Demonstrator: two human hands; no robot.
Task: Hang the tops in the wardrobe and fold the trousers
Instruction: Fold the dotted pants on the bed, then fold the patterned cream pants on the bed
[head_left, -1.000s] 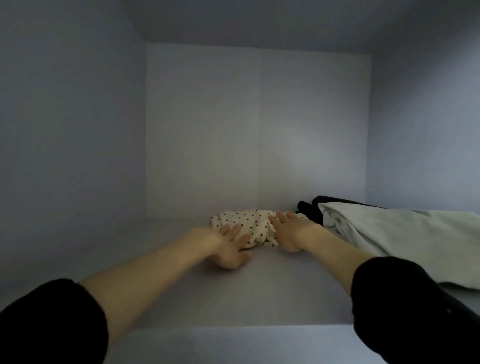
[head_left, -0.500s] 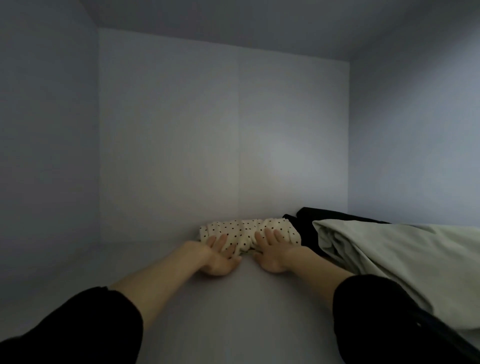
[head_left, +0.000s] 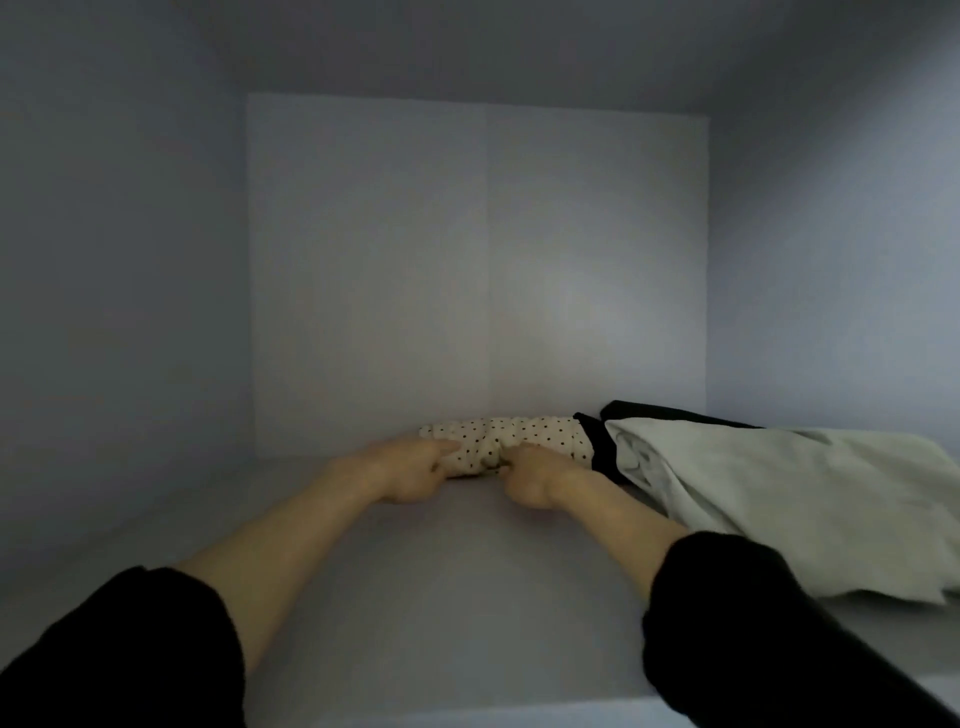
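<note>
Both hands on a spotted bundle at the back of a wardrobe shelf

Folded cream trousers (head_left: 511, 439) with dark dots, lying against the shelf's (head_left: 441, 582) back edge, near its middle; left hand (head_left: 410, 470) gripping the bundle's near left part, forefinger stretched along the cloth; right hand (head_left: 535, 475) with fingers curled into the near right part, the two hands close together but not touching; black garment (head_left: 597, 447) touching the bundle's right end; pale grey-green cloth (head_left: 779, 509) heaped toward the shelf's right edge; black sleeves (head_left: 130, 654) pushed up both forearms
</note>
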